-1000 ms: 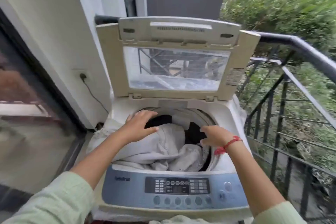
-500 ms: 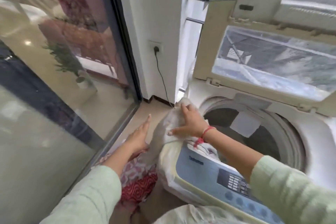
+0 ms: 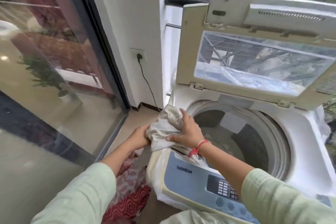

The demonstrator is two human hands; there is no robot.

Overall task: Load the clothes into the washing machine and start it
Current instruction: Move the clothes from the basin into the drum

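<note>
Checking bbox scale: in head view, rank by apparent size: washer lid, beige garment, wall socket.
1. washer lid
2. beige garment
3. wall socket, smallest, though it sits farther from the camera.

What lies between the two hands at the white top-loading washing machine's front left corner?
In the head view, a crumpled pale beige cloth: the left hand grips its lower end, the right hand rests on top.

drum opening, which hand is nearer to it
Right. The right hand rests on the pale cloth at the left rim of the drum opening. The left hand grips the cloth farther left, beyond the side of the washing machine.
</note>
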